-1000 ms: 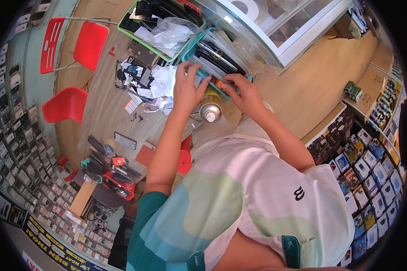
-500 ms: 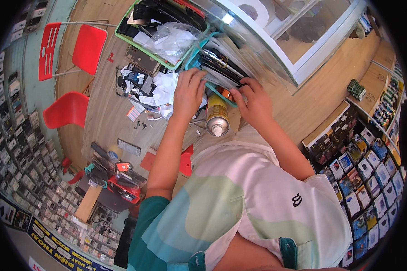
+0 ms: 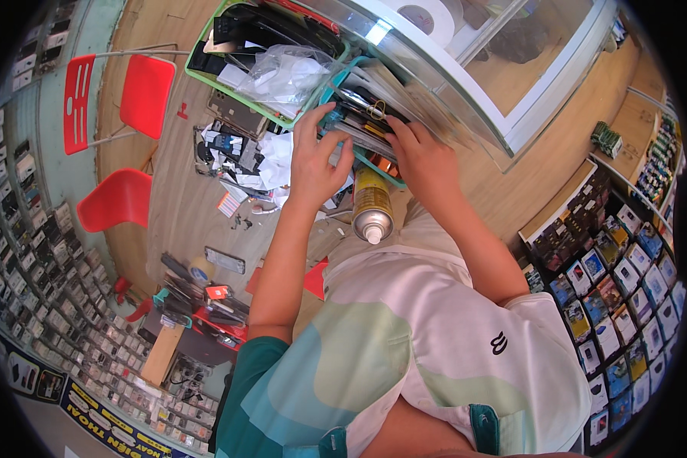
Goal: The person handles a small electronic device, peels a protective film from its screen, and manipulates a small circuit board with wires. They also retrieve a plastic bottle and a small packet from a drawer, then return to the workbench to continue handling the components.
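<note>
In front of me stands a teal basket (image 3: 394, 181) packed with thin flat panels (image 3: 365, 130), dark and pale, standing on edge. A yellow band (image 3: 375, 109) loops over some of them. My right hand (image 3: 429, 162) has its thumb and fingertips at the right end of the panels, seemingly pinching them; their exact hold is partly hidden. At the basket's left side my left hand (image 3: 317, 169) is open, thumb and fingers apart and curved, with nothing in it. Below the basket, a yellow spray can (image 3: 372, 204) with a white nozzle points toward me.
A green basket (image 3: 198, 74) of dark parts and clear plastic sits left of the teal one. Papers and small parts (image 3: 256, 156) litter the table. A glass display case (image 3: 466, 91) borders the right. Red chairs (image 3: 146, 95), a phone (image 3: 225, 260) and packed racks (image 3: 614, 305) surround me.
My left hand has come off the panels' left end and spread its fingers. My right hand has shifted slightly left and up along the panels, which now lean differently.
</note>
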Tool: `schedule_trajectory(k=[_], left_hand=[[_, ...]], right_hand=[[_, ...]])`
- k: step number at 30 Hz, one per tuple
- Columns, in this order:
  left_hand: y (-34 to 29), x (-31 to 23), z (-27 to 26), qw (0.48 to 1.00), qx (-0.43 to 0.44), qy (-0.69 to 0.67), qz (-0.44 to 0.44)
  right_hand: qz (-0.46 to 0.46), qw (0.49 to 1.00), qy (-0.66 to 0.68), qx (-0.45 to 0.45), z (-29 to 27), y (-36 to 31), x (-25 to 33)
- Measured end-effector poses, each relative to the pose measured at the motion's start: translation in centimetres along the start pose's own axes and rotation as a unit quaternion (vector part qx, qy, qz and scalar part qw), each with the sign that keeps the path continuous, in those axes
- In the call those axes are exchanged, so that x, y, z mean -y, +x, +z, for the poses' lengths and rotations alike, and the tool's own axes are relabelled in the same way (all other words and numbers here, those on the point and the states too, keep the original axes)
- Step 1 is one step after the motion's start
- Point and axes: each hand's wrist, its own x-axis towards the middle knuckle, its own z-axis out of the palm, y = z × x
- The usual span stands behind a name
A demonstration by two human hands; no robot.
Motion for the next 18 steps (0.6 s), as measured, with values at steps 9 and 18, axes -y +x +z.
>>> schedule_trajectory(k=[9,18], left_hand=[[-0.2,0.4,0.8,1.000,0.006,-0.009,-0.010],[-1.1,0.0,0.3,0.998,-0.044,-0.033,-0.044]], right_hand=[[-0.031,0.997,0.019,-0.071,3.6,5.8,1.5],[0.082,0.956,0.255,-0.121,-1.9,1.7,3.4]])
